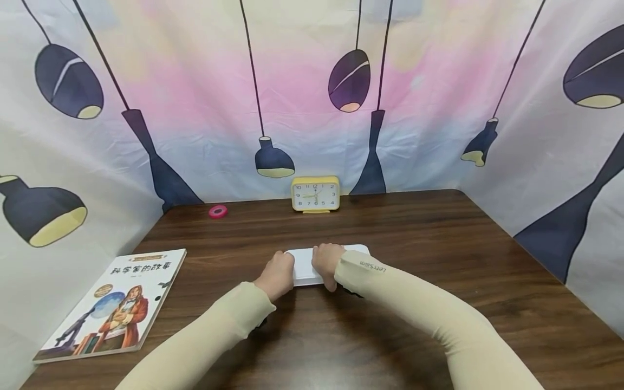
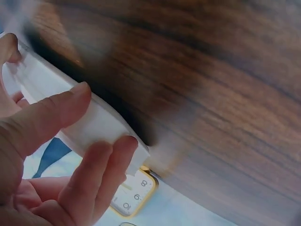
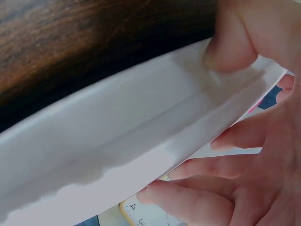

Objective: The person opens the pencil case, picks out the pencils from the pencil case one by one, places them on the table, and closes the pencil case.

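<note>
A flat white box (image 1: 303,266) with rounded corners lies at the middle of the wooden table, in front of the clock. My left hand (image 1: 278,274) grips its left end. In the left wrist view the thumb presses the box's near side (image 2: 101,120), and fingers lie along the opposite side. With my right hand (image 1: 327,263) I hold the box right of its middle. The right wrist view shows the thumb on the near side and fingers at the far edge of the white box (image 3: 117,117). A seam runs lengthwise along that side. The forearm partly hides the right end.
A yellow-framed clock (image 1: 316,194) stands at the table's back edge. Left of it lies a pink ring-shaped object (image 1: 218,211). An illustrated book (image 1: 114,303) rests at the table's left side. A patterned cloth (image 1: 205,108) hangs around the wooden table (image 1: 414,233).
</note>
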Demonstrator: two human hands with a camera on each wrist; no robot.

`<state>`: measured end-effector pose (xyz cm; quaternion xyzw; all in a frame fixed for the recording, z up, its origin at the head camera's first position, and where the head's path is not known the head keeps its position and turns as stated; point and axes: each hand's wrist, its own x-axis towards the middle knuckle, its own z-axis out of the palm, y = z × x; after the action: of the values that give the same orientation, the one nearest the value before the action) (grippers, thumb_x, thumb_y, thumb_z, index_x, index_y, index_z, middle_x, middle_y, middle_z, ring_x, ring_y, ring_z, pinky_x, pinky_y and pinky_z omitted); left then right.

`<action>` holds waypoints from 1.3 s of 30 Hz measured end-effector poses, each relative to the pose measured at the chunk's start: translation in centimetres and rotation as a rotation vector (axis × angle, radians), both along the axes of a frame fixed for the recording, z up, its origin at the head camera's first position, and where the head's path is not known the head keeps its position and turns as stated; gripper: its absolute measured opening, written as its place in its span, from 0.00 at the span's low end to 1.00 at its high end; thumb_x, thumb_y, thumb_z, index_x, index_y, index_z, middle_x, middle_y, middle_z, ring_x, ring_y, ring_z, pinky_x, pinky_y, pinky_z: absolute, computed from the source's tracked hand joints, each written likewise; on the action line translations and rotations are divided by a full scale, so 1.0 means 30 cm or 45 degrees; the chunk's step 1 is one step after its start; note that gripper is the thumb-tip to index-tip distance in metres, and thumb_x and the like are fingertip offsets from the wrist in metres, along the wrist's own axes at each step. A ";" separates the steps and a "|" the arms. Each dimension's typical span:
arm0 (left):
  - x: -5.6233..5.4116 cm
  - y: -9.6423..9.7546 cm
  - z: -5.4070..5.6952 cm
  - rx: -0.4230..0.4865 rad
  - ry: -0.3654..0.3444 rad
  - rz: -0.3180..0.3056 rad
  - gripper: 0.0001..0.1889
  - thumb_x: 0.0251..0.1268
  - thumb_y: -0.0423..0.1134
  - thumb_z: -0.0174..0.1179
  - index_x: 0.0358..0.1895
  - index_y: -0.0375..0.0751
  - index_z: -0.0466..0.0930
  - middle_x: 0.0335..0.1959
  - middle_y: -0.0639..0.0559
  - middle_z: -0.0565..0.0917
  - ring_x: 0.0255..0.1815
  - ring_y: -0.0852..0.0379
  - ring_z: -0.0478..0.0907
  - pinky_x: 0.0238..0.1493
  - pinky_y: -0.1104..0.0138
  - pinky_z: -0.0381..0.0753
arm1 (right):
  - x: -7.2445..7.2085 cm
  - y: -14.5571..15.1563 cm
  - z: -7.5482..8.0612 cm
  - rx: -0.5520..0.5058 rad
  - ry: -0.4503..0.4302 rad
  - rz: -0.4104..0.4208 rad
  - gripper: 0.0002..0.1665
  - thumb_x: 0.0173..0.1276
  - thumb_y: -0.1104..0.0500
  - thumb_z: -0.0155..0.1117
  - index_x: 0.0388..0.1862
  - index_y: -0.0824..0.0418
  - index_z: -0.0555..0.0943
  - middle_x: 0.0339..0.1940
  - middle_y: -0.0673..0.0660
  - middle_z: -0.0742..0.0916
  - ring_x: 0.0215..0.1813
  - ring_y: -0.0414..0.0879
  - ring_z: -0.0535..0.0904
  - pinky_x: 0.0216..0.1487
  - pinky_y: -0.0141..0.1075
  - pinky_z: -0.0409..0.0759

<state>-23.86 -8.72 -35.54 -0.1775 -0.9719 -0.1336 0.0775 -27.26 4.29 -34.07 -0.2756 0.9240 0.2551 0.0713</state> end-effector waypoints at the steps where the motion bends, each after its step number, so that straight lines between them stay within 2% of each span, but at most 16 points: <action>1: -0.001 -0.002 -0.004 -0.011 0.021 -0.003 0.04 0.40 0.20 0.56 0.22 0.28 0.72 0.21 0.41 0.69 0.20 0.50 0.71 0.20 0.61 0.72 | -0.001 -0.004 0.002 0.003 0.013 0.020 0.37 0.33 0.52 0.70 0.43 0.66 0.69 0.25 0.53 0.73 0.27 0.43 0.70 0.24 0.38 0.74; 4: -0.003 -0.011 -0.014 -0.022 0.048 0.015 0.03 0.43 0.20 0.54 0.23 0.26 0.71 0.22 0.39 0.69 0.19 0.48 0.72 0.19 0.61 0.73 | -0.001 -0.020 0.006 0.020 0.020 0.090 0.30 0.35 0.53 0.68 0.39 0.63 0.71 0.27 0.52 0.74 0.27 0.41 0.69 0.24 0.35 0.74; 6: -0.001 -0.020 -0.024 -0.011 0.021 0.037 0.07 0.39 0.20 0.58 0.26 0.25 0.72 0.23 0.39 0.68 0.19 0.48 0.72 0.19 0.61 0.73 | 0.002 -0.025 0.010 -0.002 -0.021 0.124 0.32 0.36 0.54 0.68 0.43 0.64 0.71 0.29 0.52 0.76 0.27 0.41 0.69 0.24 0.32 0.73; 8: 0.003 -0.029 -0.030 0.017 -0.026 0.061 0.13 0.32 0.21 0.65 0.27 0.25 0.72 0.22 0.41 0.69 0.21 0.48 0.71 0.22 0.61 0.74 | 0.004 -0.022 0.020 -0.026 -0.110 0.123 0.38 0.37 0.55 0.69 0.50 0.66 0.69 0.31 0.51 0.77 0.28 0.41 0.69 0.26 0.31 0.72; 11: 0.008 -0.039 -0.036 0.067 -0.099 0.096 0.23 0.21 0.26 0.72 0.29 0.25 0.72 0.22 0.43 0.70 0.25 0.48 0.70 0.26 0.61 0.74 | -0.003 0.001 0.051 -0.125 -0.264 0.096 0.37 0.38 0.59 0.71 0.52 0.65 0.70 0.29 0.50 0.79 0.27 0.41 0.70 0.26 0.31 0.71; 14: 0.005 -0.041 -0.026 0.124 -0.132 0.122 0.27 0.19 0.30 0.75 0.30 0.25 0.71 0.22 0.42 0.72 0.27 0.47 0.72 0.30 0.60 0.74 | -0.019 0.030 0.097 -0.206 -0.362 0.105 0.20 0.40 0.63 0.68 0.37 0.60 0.76 0.22 0.48 0.76 0.23 0.41 0.69 0.21 0.31 0.69; 16: 0.000 -0.040 -0.014 0.152 -0.158 0.135 0.30 0.20 0.33 0.76 0.34 0.24 0.70 0.23 0.42 0.74 0.28 0.47 0.73 0.32 0.61 0.74 | -0.029 0.047 0.124 -0.253 -0.386 0.126 0.11 0.40 0.64 0.66 0.24 0.56 0.74 0.17 0.47 0.73 0.20 0.40 0.66 0.18 0.30 0.66; 21: -0.009 -0.033 0.012 0.211 -0.242 0.190 0.31 0.22 0.35 0.76 0.36 0.25 0.70 0.24 0.44 0.75 0.29 0.50 0.73 0.32 0.62 0.73 | -0.046 0.083 0.167 -0.331 -0.423 0.184 0.17 0.40 0.67 0.60 0.13 0.53 0.61 0.13 0.47 0.63 0.16 0.38 0.56 0.16 0.30 0.55; 27: -0.010 -0.037 0.032 0.232 -0.233 0.221 0.29 0.23 0.35 0.75 0.34 0.28 0.69 0.23 0.45 0.75 0.31 0.46 0.73 0.34 0.59 0.73 | -0.061 0.104 0.206 -0.432 -0.447 0.173 0.19 0.43 0.69 0.59 0.13 0.53 0.59 0.12 0.46 0.57 0.16 0.38 0.50 0.19 0.31 0.52; 28: -0.009 -0.039 0.034 0.237 -0.224 0.212 0.28 0.24 0.34 0.75 0.34 0.28 0.70 0.24 0.44 0.76 0.31 0.46 0.73 0.35 0.59 0.73 | -0.064 0.107 0.213 -0.440 -0.439 0.170 0.16 0.44 0.67 0.60 0.14 0.53 0.63 0.13 0.45 0.61 0.17 0.38 0.53 0.19 0.30 0.55; 30: -0.005 -0.042 0.032 0.244 -0.221 0.194 0.27 0.24 0.33 0.74 0.35 0.28 0.72 0.27 0.43 0.77 0.32 0.47 0.74 0.36 0.59 0.73 | -0.074 0.113 0.222 -0.476 -0.457 0.172 0.18 0.45 0.68 0.58 0.13 0.54 0.60 0.12 0.46 0.58 0.16 0.39 0.50 0.19 0.30 0.53; 32: -0.003 -0.042 0.027 0.246 -0.216 0.168 0.27 0.24 0.32 0.73 0.36 0.29 0.74 0.29 0.42 0.79 0.32 0.48 0.74 0.36 0.59 0.72 | -0.088 0.119 0.230 -0.508 -0.469 0.178 0.14 0.45 0.68 0.57 0.14 0.55 0.63 0.13 0.47 0.59 0.17 0.40 0.51 0.20 0.31 0.54; 34: -0.001 -0.040 0.022 0.234 -0.225 0.144 0.26 0.25 0.31 0.73 0.37 0.30 0.76 0.30 0.42 0.80 0.31 0.50 0.73 0.35 0.60 0.72 | -0.103 0.126 0.239 -0.543 -0.469 0.177 0.07 0.46 0.68 0.57 0.21 0.57 0.73 0.17 0.46 0.67 0.20 0.39 0.58 0.22 0.30 0.60; 35: -0.002 -0.040 0.021 0.225 -0.235 0.145 0.26 0.25 0.31 0.73 0.37 0.29 0.76 0.30 0.43 0.79 0.30 0.51 0.73 0.35 0.60 0.72 | -0.112 0.128 0.242 -0.567 -0.479 0.180 0.07 0.45 0.69 0.56 0.21 0.57 0.73 0.17 0.46 0.67 0.20 0.39 0.59 0.23 0.30 0.61; 37: -0.003 -0.039 0.018 0.208 -0.243 0.146 0.25 0.26 0.31 0.73 0.36 0.29 0.76 0.29 0.43 0.79 0.29 0.51 0.72 0.34 0.60 0.72 | -0.126 0.132 0.252 -0.599 -0.478 0.177 0.12 0.47 0.68 0.57 0.33 0.60 0.78 0.26 0.48 0.76 0.27 0.39 0.67 0.30 0.30 0.68; 39: -0.005 -0.040 0.016 0.202 -0.258 0.156 0.25 0.26 0.31 0.73 0.36 0.28 0.76 0.29 0.43 0.78 0.30 0.51 0.72 0.34 0.61 0.72 | -0.139 0.137 0.258 -0.646 -0.480 0.157 0.19 0.49 0.67 0.58 0.43 0.61 0.77 0.36 0.51 0.79 0.36 0.41 0.73 0.37 0.33 0.72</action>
<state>-24.00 -9.92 -35.07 -0.0970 -0.9702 -0.2221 0.0008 -31.44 8.39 -26.32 -0.3825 0.9103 -0.0350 0.1545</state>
